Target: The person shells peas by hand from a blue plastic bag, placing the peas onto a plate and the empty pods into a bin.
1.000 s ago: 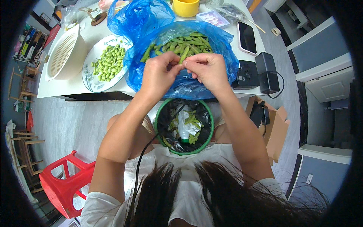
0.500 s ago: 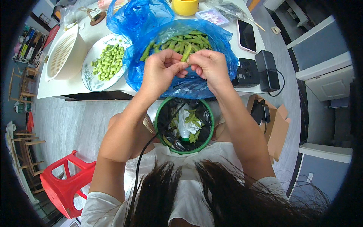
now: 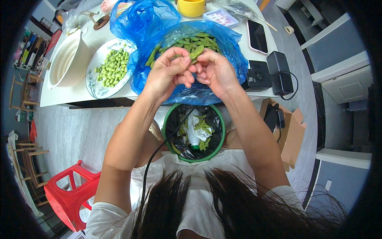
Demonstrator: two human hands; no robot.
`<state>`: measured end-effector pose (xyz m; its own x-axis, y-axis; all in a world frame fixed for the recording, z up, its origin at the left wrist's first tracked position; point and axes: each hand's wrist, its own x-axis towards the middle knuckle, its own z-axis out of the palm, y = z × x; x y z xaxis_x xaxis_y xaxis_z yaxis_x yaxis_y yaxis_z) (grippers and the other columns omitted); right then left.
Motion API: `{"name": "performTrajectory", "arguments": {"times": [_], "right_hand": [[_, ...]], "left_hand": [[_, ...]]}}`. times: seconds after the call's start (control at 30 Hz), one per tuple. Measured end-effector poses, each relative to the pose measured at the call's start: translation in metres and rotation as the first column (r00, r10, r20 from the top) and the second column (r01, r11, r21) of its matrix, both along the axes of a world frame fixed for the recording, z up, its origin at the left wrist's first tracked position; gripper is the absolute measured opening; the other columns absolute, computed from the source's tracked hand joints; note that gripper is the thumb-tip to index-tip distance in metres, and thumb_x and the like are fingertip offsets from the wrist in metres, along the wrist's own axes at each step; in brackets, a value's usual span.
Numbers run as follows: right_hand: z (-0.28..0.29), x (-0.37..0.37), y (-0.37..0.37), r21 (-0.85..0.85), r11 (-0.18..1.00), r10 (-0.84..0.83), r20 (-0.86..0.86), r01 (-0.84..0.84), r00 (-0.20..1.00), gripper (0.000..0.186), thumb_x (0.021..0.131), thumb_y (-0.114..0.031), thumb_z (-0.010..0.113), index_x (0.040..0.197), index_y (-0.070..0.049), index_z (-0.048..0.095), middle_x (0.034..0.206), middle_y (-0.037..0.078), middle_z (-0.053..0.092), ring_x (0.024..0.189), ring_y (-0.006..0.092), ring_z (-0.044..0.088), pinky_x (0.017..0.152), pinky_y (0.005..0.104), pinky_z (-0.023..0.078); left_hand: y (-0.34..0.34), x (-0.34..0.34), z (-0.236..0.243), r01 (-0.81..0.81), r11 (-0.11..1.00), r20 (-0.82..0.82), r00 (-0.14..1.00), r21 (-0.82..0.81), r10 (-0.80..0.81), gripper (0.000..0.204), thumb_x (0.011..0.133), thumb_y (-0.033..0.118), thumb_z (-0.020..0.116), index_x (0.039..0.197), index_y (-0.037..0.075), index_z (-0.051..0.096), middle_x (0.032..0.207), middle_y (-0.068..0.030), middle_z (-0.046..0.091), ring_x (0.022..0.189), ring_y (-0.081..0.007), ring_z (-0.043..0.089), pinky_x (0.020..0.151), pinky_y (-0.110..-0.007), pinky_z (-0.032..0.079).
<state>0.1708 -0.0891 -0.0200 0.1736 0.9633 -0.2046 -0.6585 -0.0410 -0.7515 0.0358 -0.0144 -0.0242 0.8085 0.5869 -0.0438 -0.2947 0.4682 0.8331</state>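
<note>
A green edamame pod [image 3: 196, 52] is pinched between my two hands, above a blue plastic bag [image 3: 234, 51] full of more pods [image 3: 205, 40]. My left hand [image 3: 171, 71] is closed, with thumb and forefinger at the pod's left side. Fingers of my right hand [image 3: 217, 71] grip its right side, thumb bent inward. Left of the bag, a white patterned plate [image 3: 93, 81] carries a heap of shelled green beans [image 3: 112, 68]. Directly below the hands, a green-rimmed bin [image 3: 221, 139] with a black liner holds empty pods and a plastic bottle.
A cream colander [image 3: 67, 59] stands left of the plate. To the right are a phone [image 3: 258, 36], a black box [image 3: 258, 75] and a black adapter [image 3: 281, 73]. A yellow pot [image 3: 191, 8] sits behind. A red stool [image 3: 73, 195] and cardboard box [image 3: 292, 135] are on the floor.
My hands have turned slightly around the pod, which now sits higher and tilts to the right. The left fingers have opened a little. The view has shifted slightly.
</note>
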Motion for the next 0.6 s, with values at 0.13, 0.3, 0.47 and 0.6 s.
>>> {"name": "performTrajectory", "arguments": {"times": [0.13,0.3,0.47,0.6], "right_hand": [[0.003,-0.002,-0.002,0.004,0.998,0.067,-0.040,-0.067,0.997,0.012,0.079,-0.016,0.044,0.076,-0.006,0.048,0.057,0.005,0.050,0.043,0.0101,0.039,0.037,0.0211,0.027],[-0.004,0.004,-0.001,-0.002,0.976,0.216,-0.080,-0.217,0.973,0.018,0.082,-0.022,0.039,0.076,-0.006,0.046,0.058,0.006,0.049,0.043,0.0102,0.038,0.036,0.0221,0.025],[0.000,0.002,-0.001,-0.017,0.981,0.190,-0.073,-0.192,0.979,0.015,0.081,-0.022,0.039,0.078,-0.009,0.044,0.058,0.006,0.048,0.043,0.0100,0.038,0.036,0.0215,0.025],[0.003,-0.002,-0.002,-0.057,0.986,0.152,-0.067,-0.156,0.986,0.013,0.081,-0.023,0.040,0.078,-0.011,0.043,0.057,0.005,0.047,0.043,0.0088,0.037,0.036,0.0201,0.023]], "left_hand": [[0.002,0.000,-0.003,-0.011,1.000,0.016,1.000,-0.013,0.011,0.012,0.086,0.014,0.053,0.096,0.007,0.049,0.072,-0.0069,0.058,0.049,-0.0129,0.052,0.041,-0.023,0.040],[0.000,0.002,0.000,-0.081,0.979,-0.059,0.994,0.186,0.094,0.010,0.084,0.015,0.056,0.090,0.008,0.050,0.069,-0.0017,0.055,0.049,-0.0089,0.048,0.041,-0.020,0.036],[-0.006,0.002,0.006,-0.105,0.850,-0.156,0.964,0.517,0.214,0.011,0.079,0.009,0.062,0.081,0.005,0.052,0.067,0.0006,0.054,0.056,-0.0065,0.051,0.045,-0.020,0.039],[-0.008,0.002,0.006,-0.123,0.637,-0.085,0.955,0.761,0.285,0.015,0.073,0.007,0.066,0.073,0.003,0.052,0.063,-0.0011,0.052,0.059,-0.0111,0.049,0.051,-0.024,0.038]]}}
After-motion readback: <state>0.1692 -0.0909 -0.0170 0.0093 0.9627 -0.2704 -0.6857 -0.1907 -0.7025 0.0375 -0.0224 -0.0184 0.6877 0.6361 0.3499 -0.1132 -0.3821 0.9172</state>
